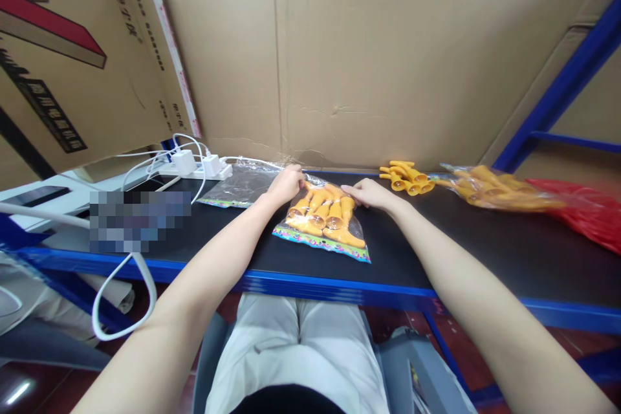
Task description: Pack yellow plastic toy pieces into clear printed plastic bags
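A clear plastic bag (324, 217) with a colourful bottom strip lies on the black table top (485, 246), filled with several orange rubber toys. My left hand (284, 185) pinches the bag's far left corner, fingers curled down on the plastic. My right hand (369, 194) presses on the bag's far right corner, fingers closed on its edge. Both hands are at the bag's open end, near the cardboard wall.
A few loose orange toys (406, 178) lie behind my right hand. A bigger bag of orange toys (499, 193) and a red bag (589, 213) sit at the right. Empty clear bags (242, 184), a white power strip (198, 168) with cables lie left. Cardboard walls (369, 65) stand behind.
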`<state>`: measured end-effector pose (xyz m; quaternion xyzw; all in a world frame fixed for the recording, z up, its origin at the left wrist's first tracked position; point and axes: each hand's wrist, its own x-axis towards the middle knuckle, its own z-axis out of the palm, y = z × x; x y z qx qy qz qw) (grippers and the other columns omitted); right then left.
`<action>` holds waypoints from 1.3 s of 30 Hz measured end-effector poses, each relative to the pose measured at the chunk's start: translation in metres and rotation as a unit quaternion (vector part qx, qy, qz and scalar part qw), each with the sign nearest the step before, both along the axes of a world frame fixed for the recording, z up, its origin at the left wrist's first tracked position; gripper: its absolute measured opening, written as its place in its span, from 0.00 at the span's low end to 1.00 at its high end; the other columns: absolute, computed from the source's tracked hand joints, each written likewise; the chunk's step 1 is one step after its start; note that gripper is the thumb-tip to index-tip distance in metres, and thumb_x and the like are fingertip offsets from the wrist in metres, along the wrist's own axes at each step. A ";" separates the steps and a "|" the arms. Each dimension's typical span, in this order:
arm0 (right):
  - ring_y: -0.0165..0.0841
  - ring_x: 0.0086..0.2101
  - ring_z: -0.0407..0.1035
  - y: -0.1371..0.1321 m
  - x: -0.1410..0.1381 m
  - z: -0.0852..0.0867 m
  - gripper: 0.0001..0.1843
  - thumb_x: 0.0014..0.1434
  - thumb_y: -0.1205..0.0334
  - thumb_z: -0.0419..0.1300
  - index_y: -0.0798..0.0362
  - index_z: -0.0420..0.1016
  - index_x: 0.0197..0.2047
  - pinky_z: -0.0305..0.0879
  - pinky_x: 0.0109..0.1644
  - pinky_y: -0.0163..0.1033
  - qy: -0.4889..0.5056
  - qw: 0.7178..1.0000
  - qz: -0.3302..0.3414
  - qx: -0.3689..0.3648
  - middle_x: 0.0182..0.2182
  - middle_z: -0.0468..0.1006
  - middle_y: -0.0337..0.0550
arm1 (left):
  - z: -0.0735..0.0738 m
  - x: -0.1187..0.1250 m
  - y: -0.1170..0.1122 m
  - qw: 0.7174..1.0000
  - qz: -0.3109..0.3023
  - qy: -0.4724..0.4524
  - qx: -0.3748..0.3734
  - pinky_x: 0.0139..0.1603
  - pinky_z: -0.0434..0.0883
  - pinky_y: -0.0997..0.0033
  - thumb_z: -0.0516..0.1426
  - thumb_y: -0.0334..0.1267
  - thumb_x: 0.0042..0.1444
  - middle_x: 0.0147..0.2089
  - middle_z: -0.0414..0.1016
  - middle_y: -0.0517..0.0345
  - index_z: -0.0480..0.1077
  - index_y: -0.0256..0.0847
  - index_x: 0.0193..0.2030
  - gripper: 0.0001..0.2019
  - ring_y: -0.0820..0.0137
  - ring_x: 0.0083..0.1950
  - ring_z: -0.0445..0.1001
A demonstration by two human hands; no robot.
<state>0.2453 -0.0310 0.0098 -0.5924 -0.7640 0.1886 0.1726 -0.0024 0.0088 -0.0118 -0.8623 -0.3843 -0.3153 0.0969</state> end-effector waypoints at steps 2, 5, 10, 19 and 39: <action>0.25 0.16 0.57 0.001 -0.001 -0.003 0.27 0.52 0.40 0.50 0.55 0.62 0.16 0.53 0.21 0.33 -0.013 1.000 -0.015 0.011 0.14 0.65 0.40 | 0.001 0.001 -0.001 1.000 -0.003 0.001 0.015 0.39 0.63 0.70 0.48 0.21 0.47 0.30 0.66 0.54 0.69 0.37 0.21 0.13 0.68 0.37 0.65; 0.26 0.21 0.60 0.009 0.002 -0.009 0.24 0.45 0.40 0.58 0.55 0.65 0.22 0.55 0.24 0.32 0.043 0.997 0.002 0.065 0.19 0.68 0.40 | 0.003 0.002 0.000 0.999 -0.006 0.002 0.037 0.39 0.63 0.69 0.48 0.21 0.49 0.31 0.66 0.53 0.70 0.36 0.22 0.14 0.68 0.37 0.64; 0.29 0.31 0.67 0.015 0.006 -0.012 0.24 0.39 0.51 0.66 0.56 0.68 0.37 0.64 0.34 0.34 0.206 0.975 0.083 0.005 0.33 0.73 0.44 | 0.005 0.005 -0.003 0.997 -0.007 0.010 0.081 0.39 0.63 0.69 0.48 0.21 0.51 0.33 0.67 0.53 0.70 0.36 0.24 0.14 0.67 0.38 0.64; 0.28 0.26 0.65 -0.010 -0.002 0.010 0.26 0.43 0.40 0.61 0.57 0.73 0.31 0.60 0.27 0.32 0.152 0.980 0.096 -0.084 0.26 0.74 0.41 | 0.013 0.018 -0.017 0.993 -0.038 0.033 0.109 0.43 0.63 0.69 0.47 0.25 0.56 0.37 0.67 0.53 0.72 0.37 0.30 0.14 0.68 0.41 0.63; 0.36 0.34 0.74 -0.010 -0.015 -0.004 0.18 0.44 0.57 0.67 0.58 0.73 0.37 0.72 0.40 0.39 0.428 0.878 0.039 -0.212 0.37 0.78 0.51 | 0.008 0.003 -0.006 0.994 -0.004 -0.086 0.064 0.49 0.64 0.68 0.46 0.21 0.50 0.43 0.66 0.53 0.72 0.37 0.27 0.15 0.69 0.47 0.64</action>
